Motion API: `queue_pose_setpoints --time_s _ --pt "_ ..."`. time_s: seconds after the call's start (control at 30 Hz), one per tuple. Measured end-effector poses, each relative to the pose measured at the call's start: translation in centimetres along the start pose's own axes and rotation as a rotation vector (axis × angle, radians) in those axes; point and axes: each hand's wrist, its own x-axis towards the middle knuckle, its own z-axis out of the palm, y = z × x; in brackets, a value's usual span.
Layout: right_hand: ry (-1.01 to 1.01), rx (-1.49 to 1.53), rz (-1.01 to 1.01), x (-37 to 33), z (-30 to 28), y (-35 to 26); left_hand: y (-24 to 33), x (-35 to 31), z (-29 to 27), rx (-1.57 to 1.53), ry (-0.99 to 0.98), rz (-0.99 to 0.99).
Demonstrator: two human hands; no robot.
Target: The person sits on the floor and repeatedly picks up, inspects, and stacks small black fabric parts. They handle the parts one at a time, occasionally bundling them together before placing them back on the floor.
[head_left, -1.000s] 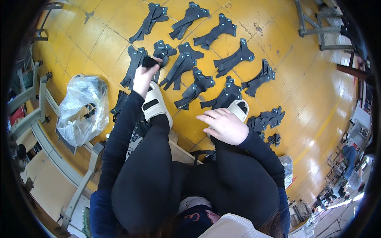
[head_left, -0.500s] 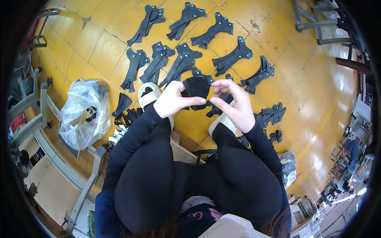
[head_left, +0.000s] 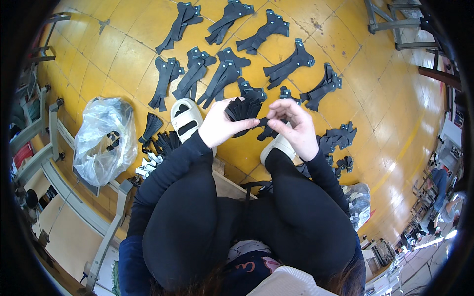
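A fanned bundle of narrow black strips (head_left: 241,109) is gripped in my left hand (head_left: 218,123), thumb laid across it. From the bundle one black strip (head_left: 261,123) sticks out to the right, its end pinched between thumb and forefinger of my right hand (head_left: 297,129). The other right fingers are curled loosely. Just beyond my hands, a stack of dark flat pieces (head_left: 251,91) with small pale tags lies on the floor. Farther off are several similar crossed stacks, one of them a dark stack (head_left: 215,85) left of my hands. The strips' material cannot be made out.
The floor (head_left: 123,54) is yellow tile. A clear plastic bag (head_left: 104,143) stands at the left beside a metal frame (head_left: 94,217). More black strip bundles (head_left: 152,127) lie near my left sandal (head_left: 186,116). Other dark pieces (head_left: 338,138) and another bag (head_left: 359,204) are at the right.
The bundle in my left hand has tilted and fanned out wider. My right fingers now pinch a strip that stretches out from it; before, the fingertips were at the bundle's right edge.
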Motion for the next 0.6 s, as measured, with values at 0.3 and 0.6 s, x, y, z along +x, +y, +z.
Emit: queue_pose_setpoints --time_s 0.3,0.6 --pt "0.047 -0.064 0.033 0.1 1.3 0.8 1.5 -0.2 0.5 0.783 0.026 0.480" --pt "0.065 0.229 0.033 -0.6 0.1 0.1 1.3 0.2 1.0 0.072 -0.095 0.317"
